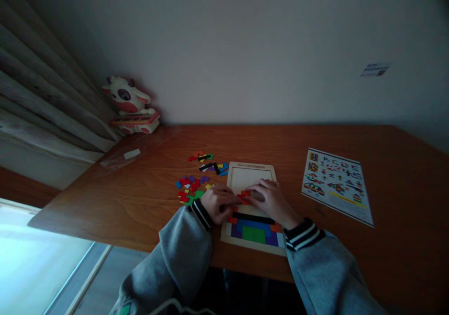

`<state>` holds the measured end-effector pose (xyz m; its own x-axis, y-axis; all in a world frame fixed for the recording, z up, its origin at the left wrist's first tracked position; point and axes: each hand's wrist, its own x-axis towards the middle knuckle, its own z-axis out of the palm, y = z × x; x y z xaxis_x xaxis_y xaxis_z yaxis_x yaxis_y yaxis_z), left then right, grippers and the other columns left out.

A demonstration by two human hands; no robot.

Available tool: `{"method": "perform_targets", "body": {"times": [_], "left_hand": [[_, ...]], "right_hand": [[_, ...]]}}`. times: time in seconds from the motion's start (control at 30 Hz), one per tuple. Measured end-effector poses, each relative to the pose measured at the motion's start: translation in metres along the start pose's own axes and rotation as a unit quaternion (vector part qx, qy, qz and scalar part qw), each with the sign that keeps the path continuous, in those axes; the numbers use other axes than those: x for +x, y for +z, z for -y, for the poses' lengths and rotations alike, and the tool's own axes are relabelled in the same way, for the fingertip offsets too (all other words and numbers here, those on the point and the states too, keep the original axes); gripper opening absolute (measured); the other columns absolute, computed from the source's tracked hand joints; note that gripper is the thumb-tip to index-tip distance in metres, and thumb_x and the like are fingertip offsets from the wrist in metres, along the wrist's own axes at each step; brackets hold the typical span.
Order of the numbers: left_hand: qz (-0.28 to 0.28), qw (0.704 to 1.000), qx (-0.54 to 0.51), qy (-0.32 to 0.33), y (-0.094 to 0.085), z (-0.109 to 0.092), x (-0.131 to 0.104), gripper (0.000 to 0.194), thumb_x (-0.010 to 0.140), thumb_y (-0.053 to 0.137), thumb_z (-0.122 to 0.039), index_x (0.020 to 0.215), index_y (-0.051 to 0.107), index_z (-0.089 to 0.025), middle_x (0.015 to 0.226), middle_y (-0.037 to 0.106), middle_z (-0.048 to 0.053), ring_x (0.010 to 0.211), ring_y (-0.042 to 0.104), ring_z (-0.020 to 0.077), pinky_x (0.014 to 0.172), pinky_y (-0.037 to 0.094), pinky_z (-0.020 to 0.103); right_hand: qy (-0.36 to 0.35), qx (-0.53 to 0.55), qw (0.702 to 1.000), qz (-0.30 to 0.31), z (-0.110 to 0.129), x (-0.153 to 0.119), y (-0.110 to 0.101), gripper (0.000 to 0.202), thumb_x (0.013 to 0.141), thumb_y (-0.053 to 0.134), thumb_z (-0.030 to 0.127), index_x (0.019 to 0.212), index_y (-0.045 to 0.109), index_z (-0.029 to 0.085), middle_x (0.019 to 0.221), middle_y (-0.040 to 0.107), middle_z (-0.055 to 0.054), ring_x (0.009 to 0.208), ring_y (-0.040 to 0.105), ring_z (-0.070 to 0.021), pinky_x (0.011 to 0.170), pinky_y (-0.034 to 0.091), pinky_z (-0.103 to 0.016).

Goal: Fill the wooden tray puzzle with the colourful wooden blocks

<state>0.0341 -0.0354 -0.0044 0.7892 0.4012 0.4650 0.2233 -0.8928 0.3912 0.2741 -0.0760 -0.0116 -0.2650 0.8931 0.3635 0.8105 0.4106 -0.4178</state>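
Note:
A light wooden puzzle board [250, 166] lies on the table in front of me. Its near part holds coloured pieces: a black bar [254, 218], blue, a green block [253, 234], purple, orange and white. Over the board's middle are red pieces [244, 197], touched by both hands. My left hand [220, 203] reaches in from the left edge, its fingers closed at the red pieces. My right hand [271, 200] comes from the right with its fingertips pressed on them. Fingers partly hide the pieces.
Loose coloured pieces [195, 184] lie left of the board on the wooden table [140, 202]. A printed pattern sheet [337, 184] lies to the right. At the back left are a cow toy [131, 104] and clear plastic with a white label [132, 154].

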Motion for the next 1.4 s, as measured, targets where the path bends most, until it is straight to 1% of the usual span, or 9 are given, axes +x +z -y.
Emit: {"method": "perform_targets", "body": {"times": [0.17,0.3,0.53,0.73,0.83,0.93,1.13,1.23,1.4], "left_hand": [[-0.012,1.0,-0.022,-0.002,0.002,0.0,0.004,0.034,0.079,0.052,-0.015,0.109,0.07,-0.017,0.095,0.074,0.008,0.09,0.068,0.0199,0.086,0.054,0.034],[-0.019,1.0,-0.015,-0.002,0.002,0.001,0.007,0.024,0.088,0.054,-0.021,0.105,0.07,-0.017,0.092,0.075,0.008,0.085,0.069,0.0176,0.083,0.055,0.031],[-0.042,0.999,0.006,0.003,0.005,0.007,0.008,0.018,0.093,0.06,-0.03,0.1,0.072,-0.019,0.095,0.075,0.007,0.087,0.069,0.0162,0.084,0.053,0.03],[-0.051,0.996,0.043,-0.054,0.007,0.012,0.007,0.028,0.087,0.067,-0.042,0.1,0.073,-0.018,0.097,0.074,0.008,0.09,0.067,0.0191,0.085,0.052,0.033],[-0.049,0.995,0.043,-0.081,0.006,0.01,0.008,0.023,0.09,0.063,-0.037,0.1,0.072,-0.019,0.098,0.074,0.007,0.09,0.067,0.0181,0.086,0.051,0.032],[-0.025,0.997,0.028,-0.068,0.006,0.008,0.009,0.019,0.091,0.059,-0.028,0.103,0.071,-0.02,0.102,0.074,0.007,0.093,0.066,0.0182,0.089,0.05,0.033],[-0.009,0.999,-0.02,-0.047,0.002,0.002,0.009,0.029,0.081,0.054,-0.016,0.103,0.071,-0.019,0.1,0.074,0.008,0.098,0.066,0.0208,0.09,0.051,0.036],[-0.018,0.998,-0.034,-0.041,-0.002,0.0,0.011,0.031,0.078,0.053,-0.014,0.102,0.071,-0.017,0.098,0.074,0.009,0.096,0.068,0.022,0.089,0.052,0.038],[-0.025,0.999,-0.033,-0.031,-0.002,0.001,0.012,0.023,0.086,0.054,-0.02,0.101,0.071,-0.017,0.096,0.074,0.011,0.094,0.069,0.0212,0.087,0.054,0.036]], "right_hand": [[-0.003,0.032,0.999,0.008,0.0,-0.001,-0.003,0.014,0.092,0.061,0.032,0.102,0.069,0.028,0.097,0.068,-0.002,0.095,0.061,-0.0215,0.09,0.04,-0.041],[-0.016,0.042,0.999,0.022,0.002,-0.004,-0.008,0.023,0.088,0.06,0.021,0.108,0.067,0.026,0.103,0.068,-0.004,0.098,0.06,-0.0213,0.094,0.039,-0.042],[-0.017,-0.003,1.0,0.02,0.008,-0.004,-0.011,0.031,0.085,0.066,0.045,0.11,0.068,0.027,0.102,0.065,-0.006,0.1,0.059,-0.0252,0.092,0.042,-0.043],[-0.011,-0.017,1.0,0.01,0.004,-0.006,-0.015,0.03,0.086,0.065,0.047,0.109,0.069,0.028,0.103,0.066,-0.006,0.1,0.059,-0.0246,0.09,0.041,-0.042],[-0.007,-0.02,1.0,0.019,0.001,-0.009,-0.019,0.03,0.085,0.065,0.047,0.108,0.069,0.029,0.105,0.066,-0.006,0.1,0.06,-0.0251,0.088,0.041,-0.043],[-0.009,-0.012,1.0,0.025,-0.001,-0.012,-0.02,0.03,0.085,0.066,0.046,0.109,0.068,0.029,0.107,0.066,-0.005,0.102,0.059,-0.0247,0.089,0.04,-0.043],[-0.005,-0.009,1.0,0.024,-0.001,-0.013,-0.021,0.029,0.085,0.067,0.045,0.109,0.068,0.029,0.107,0.066,-0.005,0.103,0.059,-0.0248,0.09,0.04,-0.044],[-0.007,-0.009,1.0,0.025,-0.002,-0.013,-0.021,0.028,0.084,0.067,0.044,0.108,0.068,0.029,0.107,0.066,-0.005,0.103,0.06,-0.0244,0.09,0.041,-0.043],[-0.02,-0.002,1.0,0.023,-0.003,-0.013,-0.019,0.029,0.083,0.068,0.045,0.107,0.068,0.029,0.105,0.067,-0.005,0.102,0.06,-0.024,0.091,0.041,-0.043]]}}
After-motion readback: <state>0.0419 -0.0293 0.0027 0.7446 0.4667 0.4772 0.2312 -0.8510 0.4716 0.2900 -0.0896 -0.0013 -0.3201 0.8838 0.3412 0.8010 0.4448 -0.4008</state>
